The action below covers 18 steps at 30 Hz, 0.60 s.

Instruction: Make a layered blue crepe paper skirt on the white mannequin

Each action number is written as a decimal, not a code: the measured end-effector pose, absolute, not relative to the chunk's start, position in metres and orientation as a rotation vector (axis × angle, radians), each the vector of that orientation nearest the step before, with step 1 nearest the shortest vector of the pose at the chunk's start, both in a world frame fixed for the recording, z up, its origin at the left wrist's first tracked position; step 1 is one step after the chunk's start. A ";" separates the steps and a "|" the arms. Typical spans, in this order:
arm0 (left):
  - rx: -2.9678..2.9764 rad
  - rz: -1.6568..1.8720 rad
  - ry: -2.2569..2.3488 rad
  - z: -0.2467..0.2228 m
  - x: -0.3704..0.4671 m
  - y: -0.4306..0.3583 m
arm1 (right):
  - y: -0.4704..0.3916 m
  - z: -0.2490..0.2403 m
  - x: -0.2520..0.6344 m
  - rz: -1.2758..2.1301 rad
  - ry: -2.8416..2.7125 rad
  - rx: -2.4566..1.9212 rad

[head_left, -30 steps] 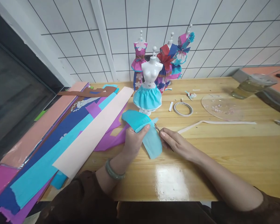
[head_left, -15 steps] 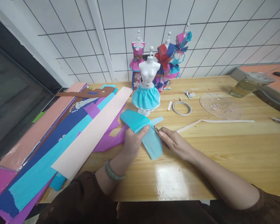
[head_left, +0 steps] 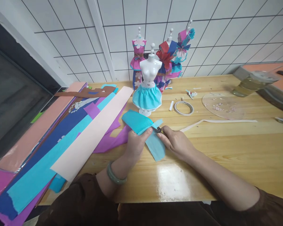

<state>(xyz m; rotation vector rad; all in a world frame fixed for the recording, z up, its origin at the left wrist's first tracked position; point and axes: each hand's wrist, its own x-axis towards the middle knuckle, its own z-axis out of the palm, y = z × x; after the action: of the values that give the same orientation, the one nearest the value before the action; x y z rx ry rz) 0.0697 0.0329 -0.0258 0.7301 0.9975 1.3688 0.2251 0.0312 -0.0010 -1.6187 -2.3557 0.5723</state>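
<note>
Spanning the middle and lower frame, a pale, glossy wooden desk [head_left: 238,150] runs up to a white tiled wall [head_left: 214,31], with a dark panel [head_left: 16,94] at the left edge. Long paper strips [head_left: 94,131] are heaped on the left side, slanting from lower left toward the upper centre. At the upper centre stands a white dress form [head_left: 151,67] in a turquoise skirt [head_left: 147,96], with several dressed forms [head_left: 138,53] behind it. Right of the skirt lie a ring of tape [head_left: 184,114] and a clear round plate [head_left: 208,99] bearing small shiny bits; a cup of yellowish liquid [head_left: 246,88] stands at the upper right.

The turquoise paper [head_left: 138,121] is near the centre of the frame, just below the skirt. The left hand [head_left: 135,144] pinches it, thumb on top, fingers mostly hidden underneath. From its right, the right hand [head_left: 176,139] grips a small dark tool [head_left: 158,129], its tip beside that thumb, at the paper.

The paper is bent at the thumb: its brighter part points to the upper left, its paler part hangs toward the lower right. Overall, the long axis slants between those corners, while a narrow flap sticks out to the upper right.
</note>
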 end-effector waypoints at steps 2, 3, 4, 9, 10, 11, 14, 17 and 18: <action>0.711 1.366 0.995 -0.025 0.070 0.033 | 0.031 -0.002 0.224 0.507 -2.375 -1.649; 0.702 1.365 0.990 -0.025 0.070 0.033 | 0.031 -0.002 0.224 0.478 -2.379 -1.662; 0.692 1.366 0.983 -0.024 0.070 0.032 | 0.031 -0.002 0.224 0.454 -2.380 -1.672; 0.648 1.368 0.944 -0.023 0.071 0.031 | 0.031 -0.002 0.222 0.420 -2.372 -1.691; 0.643 1.369 0.940 -0.023 0.071 0.031 | 0.031 -0.002 0.222 0.422 -2.370 -1.690; 0.638 1.372 0.936 -0.023 0.071 0.031 | 0.030 -0.002 0.222 0.427 -2.370 -1.688; 0.626 1.371 0.925 -0.022 0.071 0.032 | 0.030 -0.001 0.221 0.452 -2.366 -1.696; 0.613 1.359 0.928 -0.021 0.071 0.032 | 0.030 0.000 0.220 0.480 -2.368 -1.713; 0.607 1.358 0.929 -0.021 0.071 0.032 | 0.030 0.000 0.220 0.491 -2.369 -1.718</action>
<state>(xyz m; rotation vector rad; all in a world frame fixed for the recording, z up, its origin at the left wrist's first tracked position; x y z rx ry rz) 0.0714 0.0321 -0.0208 0.6068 0.9287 1.3582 0.2200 0.0302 0.0002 -1.7178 -2.3687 0.4913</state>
